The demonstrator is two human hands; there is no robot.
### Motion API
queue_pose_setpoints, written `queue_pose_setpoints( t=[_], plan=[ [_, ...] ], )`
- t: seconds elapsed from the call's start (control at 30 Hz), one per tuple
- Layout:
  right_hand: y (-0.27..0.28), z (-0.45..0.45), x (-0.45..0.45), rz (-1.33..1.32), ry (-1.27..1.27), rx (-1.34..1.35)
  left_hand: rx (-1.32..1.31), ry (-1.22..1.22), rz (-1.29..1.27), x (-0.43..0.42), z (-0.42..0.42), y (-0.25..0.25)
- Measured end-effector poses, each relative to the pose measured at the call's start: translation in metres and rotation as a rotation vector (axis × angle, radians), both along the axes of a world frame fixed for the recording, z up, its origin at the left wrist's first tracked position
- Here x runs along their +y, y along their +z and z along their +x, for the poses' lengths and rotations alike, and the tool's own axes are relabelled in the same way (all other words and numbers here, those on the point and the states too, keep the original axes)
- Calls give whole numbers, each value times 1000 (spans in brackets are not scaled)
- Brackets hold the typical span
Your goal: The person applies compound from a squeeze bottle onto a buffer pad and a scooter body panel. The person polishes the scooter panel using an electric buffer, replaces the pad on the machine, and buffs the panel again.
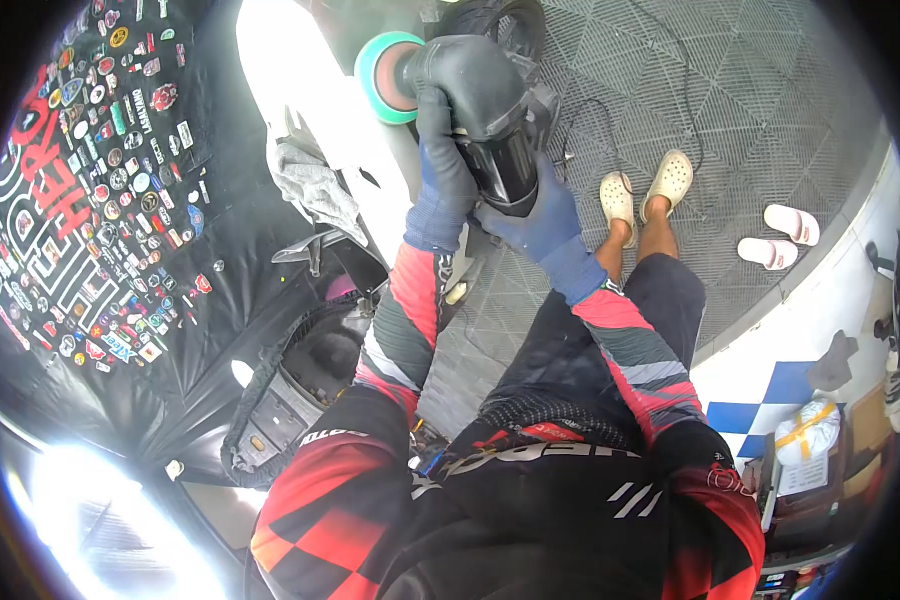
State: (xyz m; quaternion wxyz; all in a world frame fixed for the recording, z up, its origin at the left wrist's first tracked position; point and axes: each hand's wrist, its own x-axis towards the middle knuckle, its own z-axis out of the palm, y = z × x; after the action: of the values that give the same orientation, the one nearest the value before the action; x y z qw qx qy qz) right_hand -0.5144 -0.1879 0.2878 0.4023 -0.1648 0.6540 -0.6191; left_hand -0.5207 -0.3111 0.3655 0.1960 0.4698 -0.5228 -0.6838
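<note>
White panel (285,70) and polisher (475,85): both hands on the tool, pad contact unconfirmed

The panel runs down the upper left of the view, glare washing out its surface detail. The polisher is at the panel's right-hand side, its head directed toward it. The gloved left hand (442,168) is wrapped around the tool just below the head; the gloved right hand (548,222) grips the body lower down. The green pad (370,80) overlaps the panel in view; whether it presses or hovers cannot be told. Judged good practice: hold the pad flat, press lightly, make slow overlapping passes and ease off at edges.

Surroundings: patterned floor matting (780,110) extends under the feet. A black sheet (200,265) bearing many stickers fills the left. A tyre (515,25) beside the polisher's head may limit room. A crumpled grey cloth (315,185) lies against the panel, near the pad, and could catch. Cream clogs (618,200) are on the feet; pink slippers (765,252) sit apart. A black cable (686,60) runs near the clogs, a likely snag
</note>
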Motion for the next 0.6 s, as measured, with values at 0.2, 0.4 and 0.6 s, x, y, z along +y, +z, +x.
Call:
queue_pose_setpoints(
  t=[0.2,0.4,0.6],
  plan=[
    [-3,-14,-20,21,-3,53,85,-148,25,-20,-10,5],
    [2,-3,-7,2,-19,62,33,-110,28,-11,-4,6],
    [1,3,-7,15,-46,36,47,-101,18,-6,-5,9]
  ],
)
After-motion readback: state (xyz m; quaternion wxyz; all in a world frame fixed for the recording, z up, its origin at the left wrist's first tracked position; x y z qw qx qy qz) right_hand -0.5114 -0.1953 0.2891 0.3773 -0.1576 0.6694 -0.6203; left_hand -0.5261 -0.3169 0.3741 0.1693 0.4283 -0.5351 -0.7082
